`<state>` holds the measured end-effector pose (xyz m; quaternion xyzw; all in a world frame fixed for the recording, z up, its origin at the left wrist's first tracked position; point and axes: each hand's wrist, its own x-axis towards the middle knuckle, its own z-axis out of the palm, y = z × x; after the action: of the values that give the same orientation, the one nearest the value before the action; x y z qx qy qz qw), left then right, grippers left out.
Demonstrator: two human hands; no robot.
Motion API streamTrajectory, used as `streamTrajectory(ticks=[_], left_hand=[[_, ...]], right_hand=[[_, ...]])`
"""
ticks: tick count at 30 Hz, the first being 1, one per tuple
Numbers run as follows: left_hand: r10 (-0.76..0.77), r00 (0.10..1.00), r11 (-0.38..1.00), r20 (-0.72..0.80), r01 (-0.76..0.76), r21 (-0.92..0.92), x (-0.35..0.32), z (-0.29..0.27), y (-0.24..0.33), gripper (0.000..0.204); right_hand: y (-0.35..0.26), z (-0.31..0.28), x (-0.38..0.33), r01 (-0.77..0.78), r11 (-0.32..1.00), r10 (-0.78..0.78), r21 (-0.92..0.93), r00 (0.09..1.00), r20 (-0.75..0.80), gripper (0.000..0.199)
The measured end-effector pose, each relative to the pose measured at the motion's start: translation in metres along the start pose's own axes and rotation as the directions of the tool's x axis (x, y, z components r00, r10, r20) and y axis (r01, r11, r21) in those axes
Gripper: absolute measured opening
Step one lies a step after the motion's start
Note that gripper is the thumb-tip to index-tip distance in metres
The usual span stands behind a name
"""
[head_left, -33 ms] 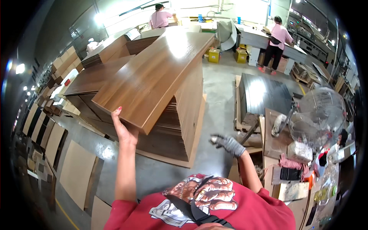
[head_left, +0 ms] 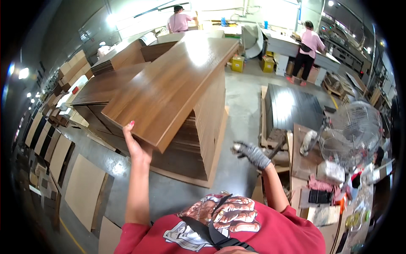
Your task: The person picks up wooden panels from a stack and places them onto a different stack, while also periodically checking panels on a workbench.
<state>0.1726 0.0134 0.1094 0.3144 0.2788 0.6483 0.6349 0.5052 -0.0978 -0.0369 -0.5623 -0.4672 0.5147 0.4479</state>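
Observation:
My bare left hand [head_left: 138, 148] grips the near end of a brown wood-grain panel [head_left: 173, 84], thumb on top and fingers hidden underneath. The panel lies tilted across a tall stack of matching brown panels [head_left: 201, 144], its near end jutting past them. To the right of the stack, my right hand [head_left: 252, 155] hangs over the floor in a grey knit glove. Its fingers are curled together around a small whitish bit at the tips, too small to name. This hand is apart from the panel.
More brown panel stacks [head_left: 108, 82] stand at the left. Dark panels [head_left: 292, 106] lie on a pallet at the right, near a caged fan [head_left: 351, 131] and a cluttered bench [head_left: 323, 216]. Flat boards [head_left: 86, 190] lie on the left floor. Two people in pink work at the back.
My right hand has risen slightly. The view has shifted a little, and the left hand keeps its hold on the panel.

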Motion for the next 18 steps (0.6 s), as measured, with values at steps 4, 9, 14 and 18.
streamTrajectory(ticks=[4, 9, 14, 18], left_hand=[[0.104, 0.992, 0.994, -0.070, -0.102, 0.038, 0.002, -0.004, 0.002, 0.064], [0.211, 0.974, 0.977, -0.081, -0.209, 0.038, 0.015, 0.006, -0.016, 0.057], [0.177, 0.932, 0.983, -0.316, -0.148, 0.112, 0.023, 0.010, 0.011, 0.053], [0.315, 0.904, 0.948, -0.288, -0.285, 0.141, 0.049, -0.022, 0.017, 0.045]], right_hand=[[-0.094, -0.037, 0.124, 0.254, 0.922, -0.217, 0.292, 0.964, -0.156, 0.067], [-0.154, -0.133, 0.308, 0.165, 0.754, -0.025, 0.636, 0.975, -0.223, 0.073], [-0.191, -0.120, 0.361, 0.247, 0.563, -0.261, 0.789, 0.959, -0.114, 0.054], [-0.192, -0.108, 0.368, 0.316, 0.646, -0.230, 0.695, 0.948, -0.218, 0.056]])
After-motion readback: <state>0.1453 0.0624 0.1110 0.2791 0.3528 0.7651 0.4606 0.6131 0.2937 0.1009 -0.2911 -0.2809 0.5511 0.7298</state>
